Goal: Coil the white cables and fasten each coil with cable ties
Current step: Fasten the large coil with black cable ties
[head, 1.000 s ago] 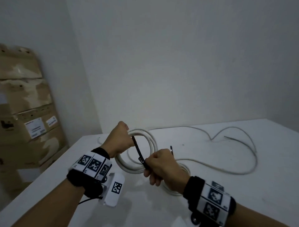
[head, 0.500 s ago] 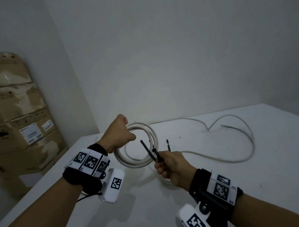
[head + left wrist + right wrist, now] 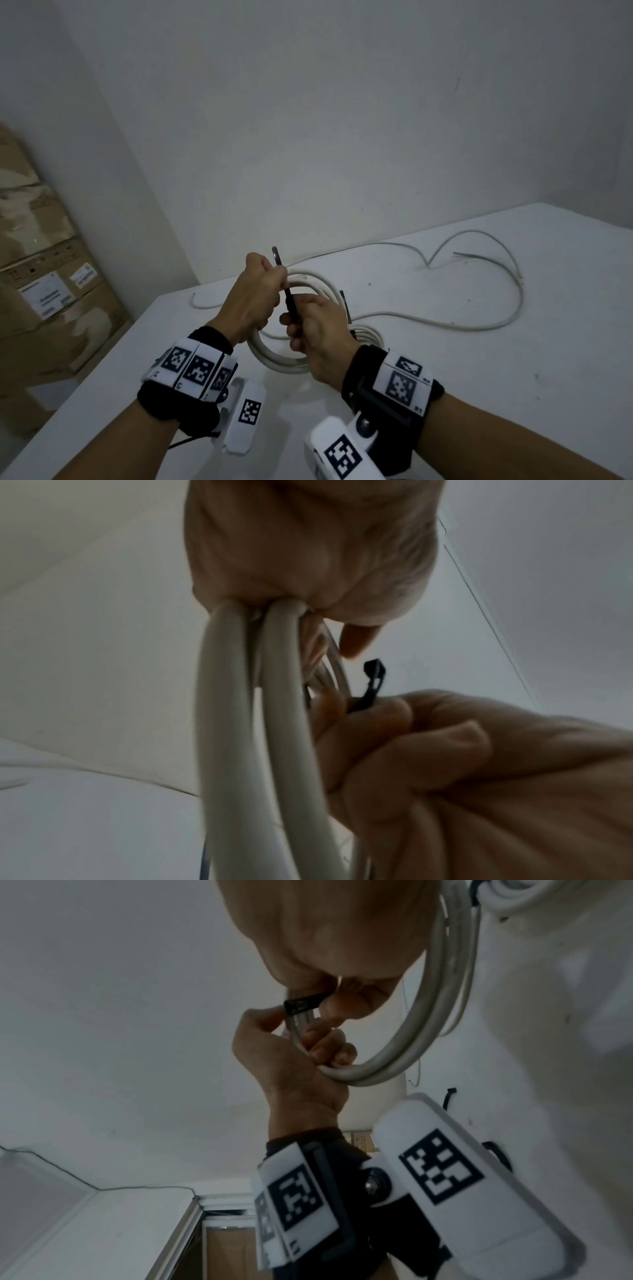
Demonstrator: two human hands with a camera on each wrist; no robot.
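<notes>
My left hand [image 3: 274, 279] grips a coil of white cable [image 3: 274, 356] at its top and holds it upright over the white table [image 3: 513, 394]. A black cable tie [image 3: 289, 301] runs down across the coil's strands. Its upper end sticks out above my left thumb, and my right hand [image 3: 294, 320] pinches its lower part just below. In the left wrist view, cable strands [image 3: 236, 723] hang from my left fist [image 3: 308, 561] and the right hand's fingers [image 3: 394, 718] pinch the tie [image 3: 374, 679]. The tie's head [image 3: 304, 1004] shows in the right wrist view.
A second white coil [image 3: 368, 334] lies flat on the table behind my right hand, with a black tie tail [image 3: 343, 303] standing up from it. A loose white cable [image 3: 479, 329] loops off to the right. Cardboard boxes [image 3: 44, 274] stand stacked at the left, beyond the table's edge.
My right hand has moved up and left with the tie, close under my left hand. The tie now lies against the coil, its upper end by my left thumb.
</notes>
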